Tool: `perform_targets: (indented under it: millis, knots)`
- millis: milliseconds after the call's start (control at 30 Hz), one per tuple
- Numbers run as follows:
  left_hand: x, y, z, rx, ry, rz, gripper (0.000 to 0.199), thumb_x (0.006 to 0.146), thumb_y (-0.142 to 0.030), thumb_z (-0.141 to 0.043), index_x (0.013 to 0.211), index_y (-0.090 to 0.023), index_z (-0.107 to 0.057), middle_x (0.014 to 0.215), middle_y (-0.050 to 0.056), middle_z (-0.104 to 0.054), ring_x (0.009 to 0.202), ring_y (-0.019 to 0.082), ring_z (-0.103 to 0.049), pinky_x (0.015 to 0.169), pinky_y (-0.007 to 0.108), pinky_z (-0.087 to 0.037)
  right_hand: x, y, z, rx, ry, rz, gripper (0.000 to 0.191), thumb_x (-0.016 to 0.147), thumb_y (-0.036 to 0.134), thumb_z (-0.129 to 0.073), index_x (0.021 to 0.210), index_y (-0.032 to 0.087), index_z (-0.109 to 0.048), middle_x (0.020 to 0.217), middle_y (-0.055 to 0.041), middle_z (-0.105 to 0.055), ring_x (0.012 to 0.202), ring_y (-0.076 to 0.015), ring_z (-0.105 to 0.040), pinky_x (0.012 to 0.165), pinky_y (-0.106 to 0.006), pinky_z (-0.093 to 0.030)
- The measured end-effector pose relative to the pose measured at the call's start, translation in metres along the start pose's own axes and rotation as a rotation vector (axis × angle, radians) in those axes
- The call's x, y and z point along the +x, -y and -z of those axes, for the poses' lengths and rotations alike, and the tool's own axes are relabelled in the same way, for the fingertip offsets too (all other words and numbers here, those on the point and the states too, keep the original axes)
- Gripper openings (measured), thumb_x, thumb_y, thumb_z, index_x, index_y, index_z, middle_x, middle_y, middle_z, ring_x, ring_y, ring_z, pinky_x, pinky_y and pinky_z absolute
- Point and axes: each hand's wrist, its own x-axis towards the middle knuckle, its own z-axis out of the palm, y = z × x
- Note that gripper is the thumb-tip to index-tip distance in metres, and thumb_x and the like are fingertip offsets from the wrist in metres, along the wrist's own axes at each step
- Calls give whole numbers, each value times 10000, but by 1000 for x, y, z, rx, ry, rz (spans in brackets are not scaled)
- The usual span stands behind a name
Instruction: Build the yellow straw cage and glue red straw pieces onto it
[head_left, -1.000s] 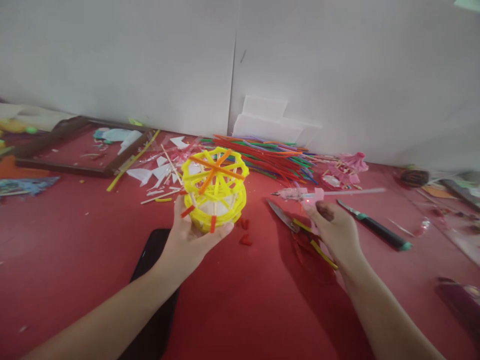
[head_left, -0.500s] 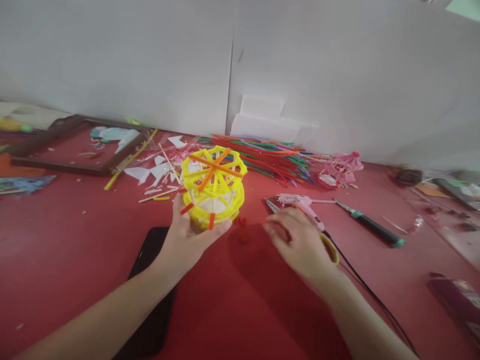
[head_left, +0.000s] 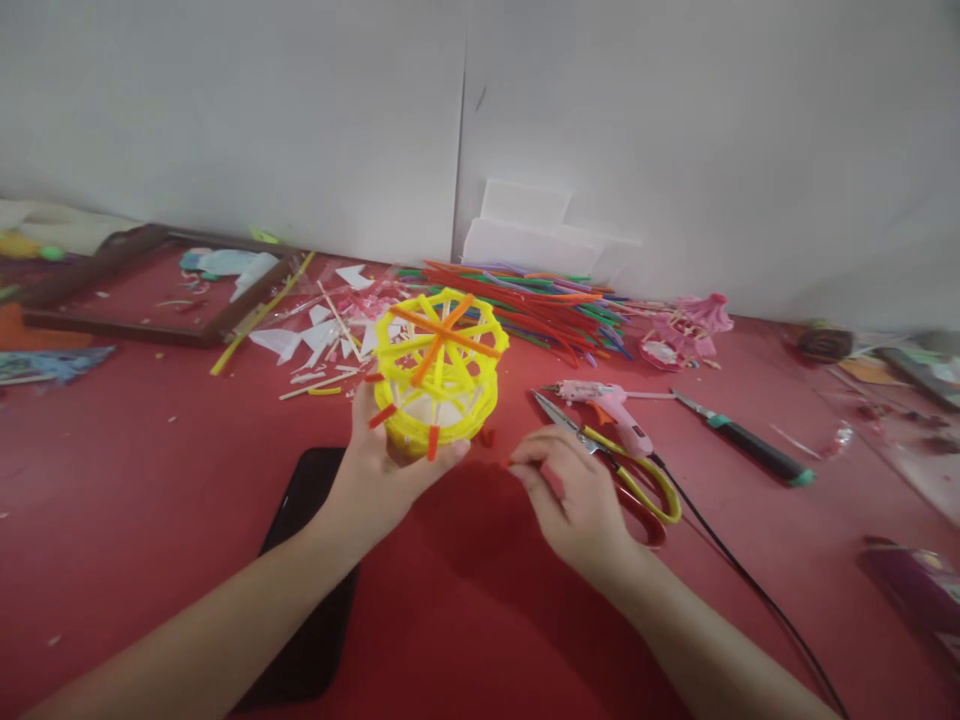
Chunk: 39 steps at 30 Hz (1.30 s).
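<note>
My left hand [head_left: 382, 450] is closed round the base of a yellow pipe-cleaner carousel model [head_left: 442, 400]. Orange strips cross on the model's spoked top, and short red-orange pieces stick out from its lower rim. To its right, my right hand [head_left: 574, 500] is pinched above the red table; a tiny orange-red piece of pipe cleaner [head_left: 511, 463] shows at the fingertips. Another short red piece [head_left: 487, 437] lies beside the model. Scissors [head_left: 634, 480] with yellow and red handles rest just beyond my right hand, next to a pink glue gun [head_left: 607, 405].
Behind the model lies a heap of coloured pipe cleaners [head_left: 540, 310]. Paper scraps [head_left: 315, 335] and a brown frame [head_left: 112, 325] are at left. A black phone [head_left: 307, 600] lies under my left forearm. A utility knife [head_left: 757, 448] and a pink model [head_left: 690, 330] are at right.
My right hand has drawn back towards me and a little left from over the scissors, its fingers now pinched. More of the scissors shows. The model sits slightly further right in view.
</note>
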Motion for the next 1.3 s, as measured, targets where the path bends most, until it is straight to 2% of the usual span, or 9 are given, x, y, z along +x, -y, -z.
perform_targets:
  millis: [67, 133, 267, 400, 667, 900, 1300]
  knots:
    - [0, 2, -1, 33, 16, 8, 748, 670, -242, -801, 1307, -263, -411, 1182, 112, -696, 1079, 296, -686, 996, 497, -510, -3, 9, 1, 169, -137, -38, 61, 900, 173, -575, 865, 218, -599, 848, -38, -608, 770, -162, -588, 687, -301, -496]
    - [-1, 5, -1, 65, 25, -16, 801, 649, -231, -804, 1321, -294, -371, 1215, 95, -681, 1100, 295, -677, 1013, 509, -497, -5, 15, 0, 385, -174, -184, 69, 896, 247, -613, 833, 220, -605, 804, -16, -593, 655, -129, -568, 578, -265, -471]
    - [-3, 11, -1, 86, 47, -41, 906, 611, -212, -818, 1351, -329, -309, 1322, 99, -618, 1117, 313, -665, 951, 525, -539, -6, 17, -8, 766, -106, -491, 191, 841, 352, -696, 759, 196, -623, 601, 41, -532, 462, -71, -476, 443, -215, -397]
    - [-5, 14, -1, 42, 97, -64, 931, 640, -201, -798, 1393, -347, -272, 1350, 88, -598, 1111, 279, -669, 881, 439, -594, -4, 10, -14, 942, -53, -622, 243, 794, 393, -739, 749, 178, -636, 499, 60, -501, 425, -63, -422, 415, -202, -367]
    - [-7, 13, 0, 78, 123, -83, 865, 664, -182, -788, 1360, -353, -304, 1351, 58, -593, 1140, 243, -656, 896, 362, -596, -6, 8, -13, 918, 8, -634, 284, 789, 427, -738, 740, 174, -618, 510, 58, -508, 436, -62, -435, 433, -202, -363]
    - [-7, 16, 3, 117, 138, -91, 917, 666, -203, -794, 1399, -381, -272, 1375, 63, -579, 1178, 271, -631, 904, 407, -593, -7, 7, -12, 913, 30, -625, 283, 810, 443, -710, 780, 177, -619, 511, 60, -498, 433, -66, -416, 426, -212, -349]
    - [-7, 14, 1, 48, 146, -70, 842, 640, -160, -797, 1324, -350, -346, 1399, 61, -548, 1251, 290, -575, 977, 435, -552, -4, 8, -8, 923, 69, -630, 288, 783, 438, -732, 742, 176, -619, 506, 61, -480, 441, -66, -395, 437, -219, -337]
